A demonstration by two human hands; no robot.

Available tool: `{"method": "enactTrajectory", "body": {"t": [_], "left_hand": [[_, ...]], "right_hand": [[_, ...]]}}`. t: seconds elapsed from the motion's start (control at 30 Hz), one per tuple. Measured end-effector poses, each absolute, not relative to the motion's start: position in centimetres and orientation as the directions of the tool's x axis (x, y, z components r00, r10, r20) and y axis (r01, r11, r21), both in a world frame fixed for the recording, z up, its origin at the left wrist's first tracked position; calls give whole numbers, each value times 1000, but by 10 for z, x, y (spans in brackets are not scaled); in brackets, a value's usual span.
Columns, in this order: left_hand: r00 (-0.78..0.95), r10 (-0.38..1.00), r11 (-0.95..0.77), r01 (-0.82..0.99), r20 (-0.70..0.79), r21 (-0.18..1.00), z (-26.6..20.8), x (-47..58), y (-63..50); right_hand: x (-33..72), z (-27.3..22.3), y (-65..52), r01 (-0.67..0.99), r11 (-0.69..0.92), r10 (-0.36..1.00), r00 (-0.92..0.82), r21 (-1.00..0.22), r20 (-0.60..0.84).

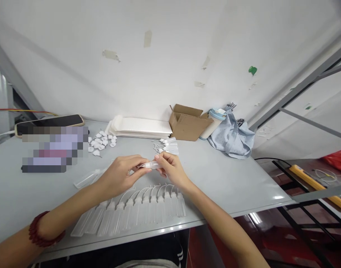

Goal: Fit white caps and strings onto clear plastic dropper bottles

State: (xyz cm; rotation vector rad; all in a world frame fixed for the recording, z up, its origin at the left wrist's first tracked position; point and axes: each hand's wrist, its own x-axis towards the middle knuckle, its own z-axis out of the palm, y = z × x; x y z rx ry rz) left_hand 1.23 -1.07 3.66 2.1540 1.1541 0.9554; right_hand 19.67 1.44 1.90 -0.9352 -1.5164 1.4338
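Observation:
Both of my hands meet over the middle of the table around a small translucent plastic bottle (154, 165) with a white cap end. My left hand (122, 173) pinches it at the cap and thin tip, on the left. Around its body, on the right, the fingers of my right hand (170, 167) are closed. Nearer to me lies a row of translucent bottles (137, 212) with thin bent tubes on their caps. A few more small bottles (171, 147) with thin tips lie just beyond my right hand. Left of my left hand rests another translucent bottle (86, 179).
Loose white caps (103, 141) lie at the back left, near a phone (53, 121) and a blurred-out item (55, 150). Along the wall stand white flat packaging (144, 126), an open cardboard box (188, 123), a lidded cup (212, 124) and a blue cloth (231, 136).

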Motion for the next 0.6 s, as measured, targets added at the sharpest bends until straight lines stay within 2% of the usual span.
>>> {"method": "enactTrajectory", "body": {"t": [0.17, 0.3, 0.37, 0.43, 0.5, 0.57, 0.6], "left_hand": [[361, 920, -297, 381, 155, 876, 40, 9, -10], [344, 934, -229, 376, 94, 898, 41, 8, -8], [327, 943, -191, 373, 64, 908, 40, 7, -5], [327, 945, -138, 355, 16, 925, 39, 5, -2], [354, 934, -89, 332, -37, 939, 38, 3, 0], [372, 927, -86, 328, -45, 941, 37, 2, 0], [365, 931, -114, 339, -19, 934, 36, 2, -1]], "right_hand": [[196, 17, 11, 56, 279, 923, -291, -959, 252], [198, 13, 10, 197, 449, 877, -283, -871, 388], [198, 9, 12, 291, 602, 796, -291, -744, 530], [199, 5, 13, 344, 758, 651, -332, -555, 683], [199, 3, 14, 355, 851, 509, -376, -387, 775], [199, 2, 13, 356, 879, 448, -395, -316, 802], [199, 2, 12, 359, 875, 459, -395, -326, 796]]}}
